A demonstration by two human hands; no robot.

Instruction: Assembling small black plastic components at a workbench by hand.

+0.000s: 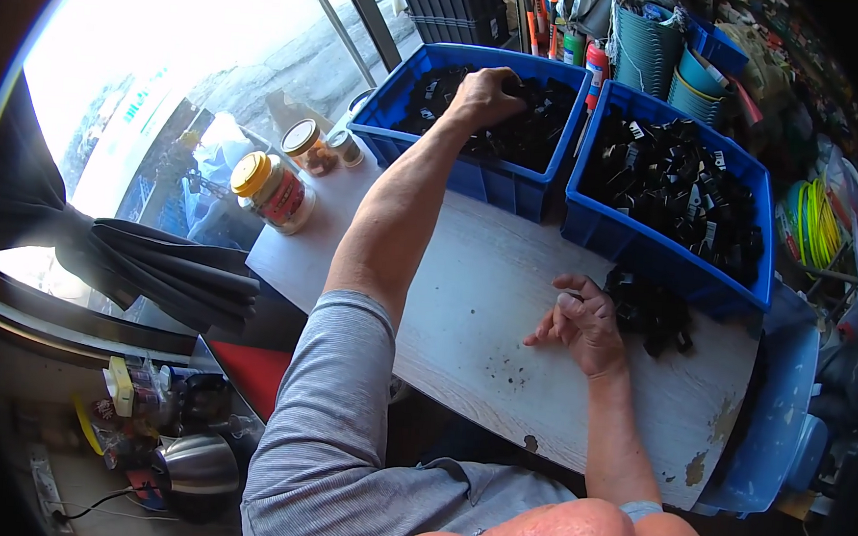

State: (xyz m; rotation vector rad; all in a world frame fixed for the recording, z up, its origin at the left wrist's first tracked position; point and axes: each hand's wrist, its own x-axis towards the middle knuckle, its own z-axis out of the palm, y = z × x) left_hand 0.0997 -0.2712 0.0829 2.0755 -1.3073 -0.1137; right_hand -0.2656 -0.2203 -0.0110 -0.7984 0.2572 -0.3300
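Blue plastic for the left bin (508, 187), between twelve and one o'clock on the surface (468, 280), with its long axis roughly from nine to three. Inside, a jumble of small black pieces (533, 145), with long axes lying every way. Among these, near the bin's middle, the left hand (486, 99), back upward, with fingers toward two o'clock and bent down to the heap. Cannot tell the width of this grip or anything held, with fingertips hidden. Between three and four o'clock, the right hand (592, 330), low by the surface, with a loose, part-open grip and fingers half bent toward nine to eleven. Cannot make out anything small between thumb and forefinger. Just beside it, at three o'clock, a pile (645, 307) of black pieces on the surface, at the foot of the right bin (646, 255). At two o'clock, that same bin, also blue and full of pieces, with its long axis from ten to four. At ten o'clock, a yellow-lidded jar (278, 198), near a smaller jar (310, 151). Between seven and eight, a steel kettle (199, 465).
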